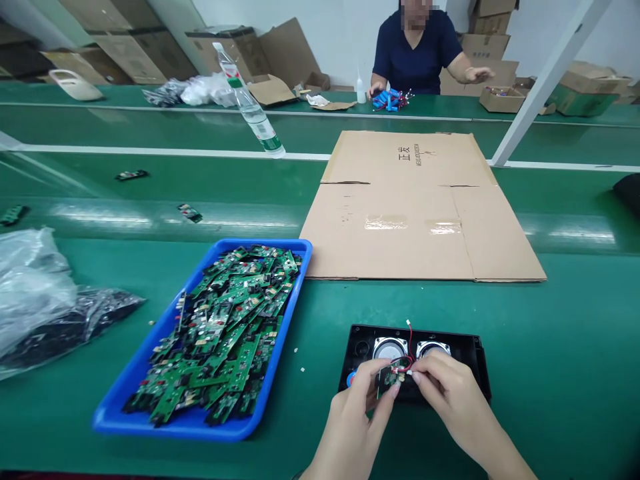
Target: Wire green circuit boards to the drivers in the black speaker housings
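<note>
My left hand point(361, 407) grips a small green circuit board point(389, 377) between thumb and fingers, held over a black speaker housing point(467, 353). My right hand point(447, 387) pinches a white connector point(410, 373) on red and black wires point(411, 340), close to the board's edge. Whether the connector is seated in the board cannot be made out. Two round speakers sit in the housing, the left speaker point(390, 348) and the right speaker point(433, 348). A second white plug point(408, 323) sticks up on a red wire. Part of a blue round item point(351, 379) shows at the housing's left.
Left of the housing stands a blue tray point(250, 427) heaped with circuit boards point(225, 327). A flat cardboard sheet point(425, 227) lies beyond. Plastic bags point(45, 300) are at far left, a bottle point(253, 110) further back. Across the bench sits a person point(415, 53) by blue wired parts point(391, 100).
</note>
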`<state>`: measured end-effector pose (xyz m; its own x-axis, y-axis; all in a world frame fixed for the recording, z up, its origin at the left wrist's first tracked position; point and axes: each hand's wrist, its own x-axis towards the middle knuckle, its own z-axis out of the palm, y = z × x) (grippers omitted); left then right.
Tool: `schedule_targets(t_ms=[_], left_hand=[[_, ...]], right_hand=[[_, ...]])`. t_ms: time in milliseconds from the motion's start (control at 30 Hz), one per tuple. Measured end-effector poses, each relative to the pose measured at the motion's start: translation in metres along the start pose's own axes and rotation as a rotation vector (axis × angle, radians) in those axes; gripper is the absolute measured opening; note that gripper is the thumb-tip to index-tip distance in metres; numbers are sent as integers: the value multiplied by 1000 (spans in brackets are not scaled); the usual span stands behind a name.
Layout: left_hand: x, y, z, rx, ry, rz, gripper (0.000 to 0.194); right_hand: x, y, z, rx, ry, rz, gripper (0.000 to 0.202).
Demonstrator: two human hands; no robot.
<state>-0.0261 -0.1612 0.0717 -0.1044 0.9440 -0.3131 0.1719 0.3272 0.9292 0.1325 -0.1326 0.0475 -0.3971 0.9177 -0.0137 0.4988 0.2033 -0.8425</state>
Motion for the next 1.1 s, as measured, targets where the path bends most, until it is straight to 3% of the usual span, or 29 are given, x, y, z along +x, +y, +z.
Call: schedule_targets(t_ms=[533, 767, 867, 1000, 1100], left_hand=[[3, 3, -5, 23, -62, 2, 13], [5, 2, -9, 148, -162, 19, 18], [3, 1, -9, 176, -142, 21, 19], [1, 2, -6, 68, -115, 16, 19], [1, 2, -5, -48, -112, -4, 20]], right_hand=[[4, 3, 5, -81, -14, -76, 17], [3, 3, 10, -222, 71, -195, 22], [2, 1, 7, -246, 58, -234, 23], [4, 0, 4, -229, 50, -238, 25], [5, 2, 4, -181, 65, -154, 22]])
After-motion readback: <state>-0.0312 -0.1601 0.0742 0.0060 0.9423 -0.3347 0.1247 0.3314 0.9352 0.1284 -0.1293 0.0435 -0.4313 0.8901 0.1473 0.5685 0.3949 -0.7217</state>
